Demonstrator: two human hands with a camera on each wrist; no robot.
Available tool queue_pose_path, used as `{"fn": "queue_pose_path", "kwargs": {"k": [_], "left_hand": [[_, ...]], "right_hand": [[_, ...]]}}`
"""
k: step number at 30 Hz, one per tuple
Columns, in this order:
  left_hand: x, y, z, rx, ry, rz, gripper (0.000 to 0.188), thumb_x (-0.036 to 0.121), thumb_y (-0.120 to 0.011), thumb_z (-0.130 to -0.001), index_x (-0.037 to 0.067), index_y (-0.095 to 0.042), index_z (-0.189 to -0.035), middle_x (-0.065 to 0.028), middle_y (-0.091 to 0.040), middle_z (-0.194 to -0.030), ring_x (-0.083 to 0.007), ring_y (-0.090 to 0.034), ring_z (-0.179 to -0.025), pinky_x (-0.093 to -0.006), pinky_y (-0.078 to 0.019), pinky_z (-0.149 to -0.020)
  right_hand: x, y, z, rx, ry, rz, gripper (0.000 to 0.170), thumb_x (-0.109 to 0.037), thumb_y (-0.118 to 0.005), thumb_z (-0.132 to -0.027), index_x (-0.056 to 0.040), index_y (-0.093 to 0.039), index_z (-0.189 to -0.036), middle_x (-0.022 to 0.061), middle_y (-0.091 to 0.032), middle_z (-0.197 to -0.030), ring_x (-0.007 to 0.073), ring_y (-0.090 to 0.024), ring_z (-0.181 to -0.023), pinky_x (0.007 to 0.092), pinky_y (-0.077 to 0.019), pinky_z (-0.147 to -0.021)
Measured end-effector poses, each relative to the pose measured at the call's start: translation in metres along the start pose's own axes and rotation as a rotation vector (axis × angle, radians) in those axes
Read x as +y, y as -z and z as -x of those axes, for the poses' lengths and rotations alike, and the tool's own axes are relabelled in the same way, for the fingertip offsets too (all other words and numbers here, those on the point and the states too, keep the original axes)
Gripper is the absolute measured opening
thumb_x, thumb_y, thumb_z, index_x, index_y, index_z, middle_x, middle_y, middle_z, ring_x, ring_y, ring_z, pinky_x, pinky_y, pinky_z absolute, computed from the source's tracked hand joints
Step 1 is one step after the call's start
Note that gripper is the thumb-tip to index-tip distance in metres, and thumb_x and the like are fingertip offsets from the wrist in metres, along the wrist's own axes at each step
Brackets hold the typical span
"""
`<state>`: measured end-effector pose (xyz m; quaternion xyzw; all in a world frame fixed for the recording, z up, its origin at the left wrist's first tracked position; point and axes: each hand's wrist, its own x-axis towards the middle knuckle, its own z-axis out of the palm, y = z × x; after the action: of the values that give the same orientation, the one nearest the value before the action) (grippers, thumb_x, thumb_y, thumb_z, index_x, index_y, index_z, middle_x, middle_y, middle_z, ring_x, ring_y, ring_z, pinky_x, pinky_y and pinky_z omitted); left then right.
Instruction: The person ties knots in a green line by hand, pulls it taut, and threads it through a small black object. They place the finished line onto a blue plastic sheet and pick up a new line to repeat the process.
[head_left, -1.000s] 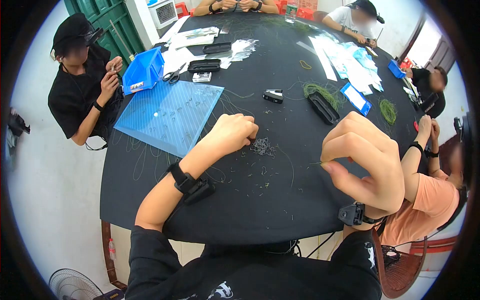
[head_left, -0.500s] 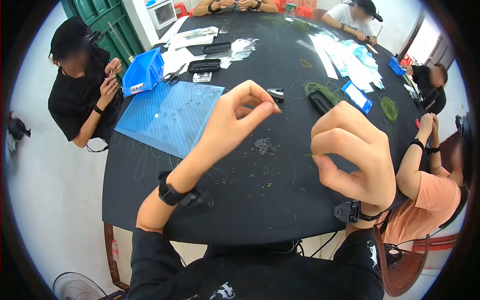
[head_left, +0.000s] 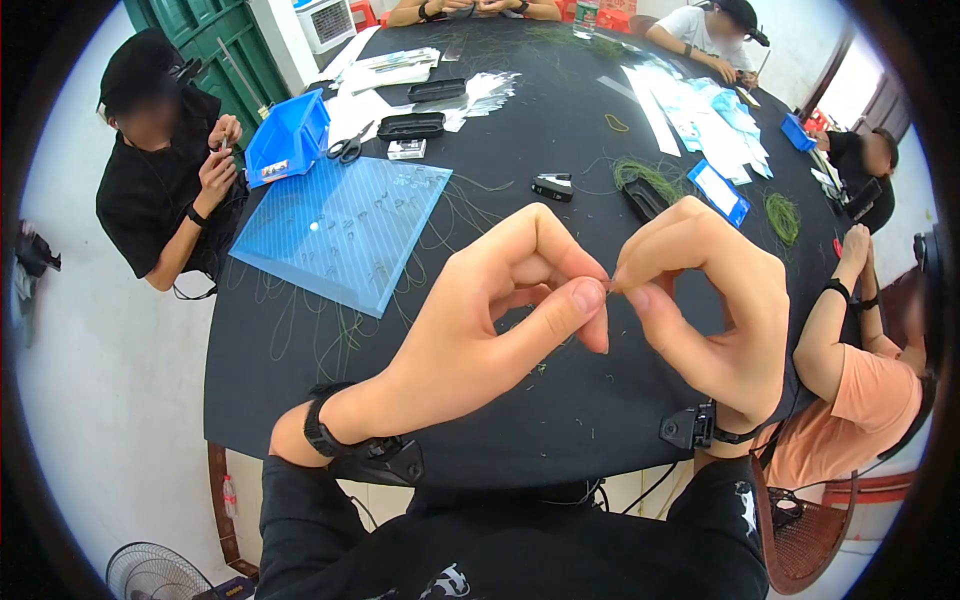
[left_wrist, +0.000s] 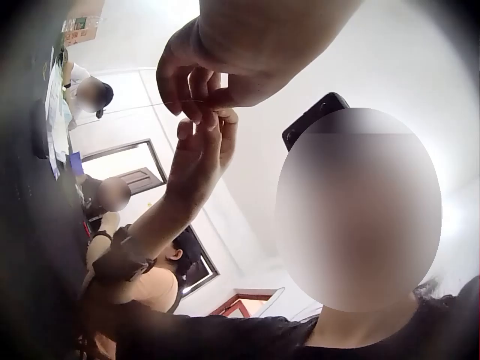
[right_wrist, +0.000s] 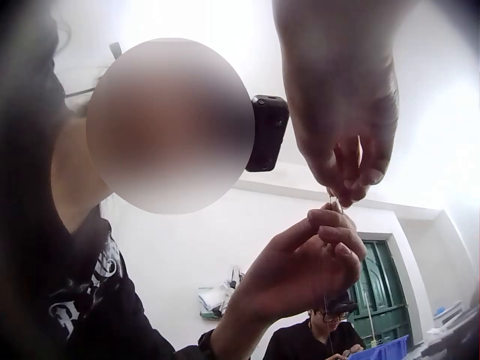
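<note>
Thumb and index finger of the left hand (head_left: 470, 335) pinch something tiny, mostly hidden by the fingertips. Touching or nearly touching them are the fingertips of the right hand (head_left: 735, 310), which pinch a thin line. Both hands are raised above the black table (head_left: 500, 440). In the left wrist view a fine thread (left_wrist: 142, 105) runs out sideways from the joined fingertips. The right wrist view has a small thin piece (right_wrist: 333, 199) between the right hand (right_wrist: 345, 112) above and the left hand (right_wrist: 300, 262) below. A dark pile is mostly hidden behind the left hand.
A blue striped board (head_left: 335, 235) with small dark pieces lies at the left, near a blue bin (head_left: 290, 140) and scissors (head_left: 345, 150). Beyond the hands are a small stapler (head_left: 553, 187), green line coils (head_left: 782, 218) and a black tray (head_left: 643, 200). Several people sit around.
From the dark pile, the left hand has risen and moved right, its fingertips now meeting the right hand's. The right hand has shifted slightly left, still pinching.
</note>
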<state>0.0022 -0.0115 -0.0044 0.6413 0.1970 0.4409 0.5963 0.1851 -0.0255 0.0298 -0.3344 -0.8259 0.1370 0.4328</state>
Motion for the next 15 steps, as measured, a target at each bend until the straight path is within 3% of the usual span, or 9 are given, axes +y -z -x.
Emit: {"fn": "queue_pose_path", "kwargs": {"k": [7,15], "left_hand": [[0.005,0.002,0.001,0.049,-0.035,-0.058,0.006,0.005,-0.05,-0.089,0.0,-0.046,-0.09,-0.0077,-0.058,-0.072,-0.0102,-0.056,-0.066,-0.022,-0.0421,-0.063],[0.012,0.001,0.003,0.034,-0.012,-0.041,0.006,0.005,-0.051,-0.088,0.0,-0.046,-0.089,-0.0074,-0.058,-0.07,-0.0096,-0.056,-0.063,-0.021,-0.0418,-0.06]], "right_hand": [[0.001,0.001,-0.005,0.072,0.13,0.033,0.019,0.01,-0.065,-0.063,0.0031,-0.062,-0.081,0.0101,-0.063,-0.075,0.0165,-0.057,-0.065,0.0237,-0.0428,-0.058],[0.002,-0.002,-0.005,0.112,0.25,0.095,0.02,0.003,-0.07,-0.059,0.002,-0.065,-0.078,0.009,-0.062,-0.071,0.0172,-0.056,-0.062,0.0249,-0.0417,-0.054]]}}
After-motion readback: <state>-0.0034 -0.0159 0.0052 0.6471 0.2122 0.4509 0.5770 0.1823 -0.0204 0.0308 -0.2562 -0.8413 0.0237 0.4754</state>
